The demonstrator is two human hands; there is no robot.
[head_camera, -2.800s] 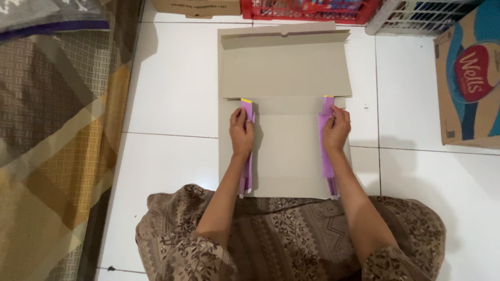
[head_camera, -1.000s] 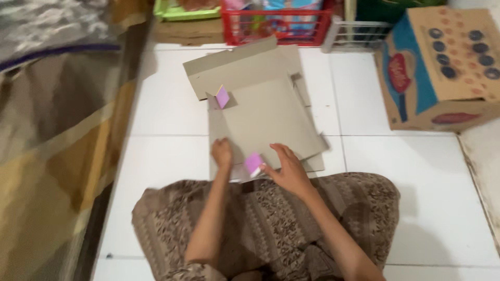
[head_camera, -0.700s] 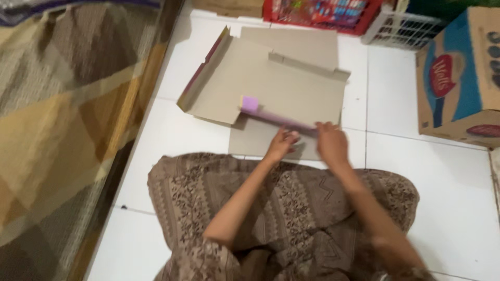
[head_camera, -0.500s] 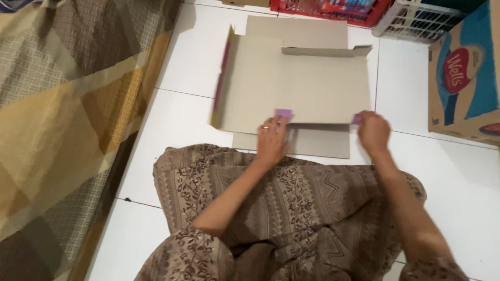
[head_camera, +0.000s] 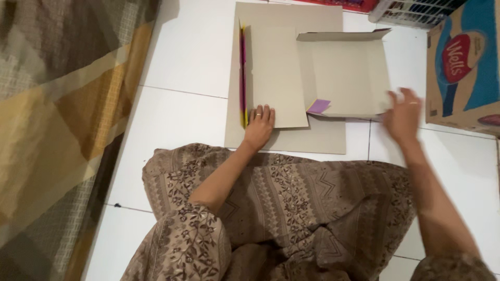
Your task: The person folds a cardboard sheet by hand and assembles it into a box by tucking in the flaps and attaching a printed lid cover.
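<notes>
While the left hand (head_camera: 259, 126) presses flat, fingers together, on the near left corner of the folded grey cardboard box (head_camera: 312, 78), the right hand (head_camera: 402, 115) hovers blurred at its right edge, fingers spread. It lies on a flat cardboard sheet (head_camera: 291, 140) on the white tiled floor (head_camera: 182, 62), a purple flap (head_camera: 319, 106) showing.

- A single view, from a camera worn on the person's head.
- It looks steeply down and forward over the lap to the white tiled floor (head_camera: 177, 52).
- It sits close: forearms, both hands and the grey cardboard sheet (head_camera: 281, 73) fill the middle.
- A patterned mat (head_camera: 62, 104) runs along the frame's left edge, a printed carton (head_camera: 463, 67) along the right.
</notes>
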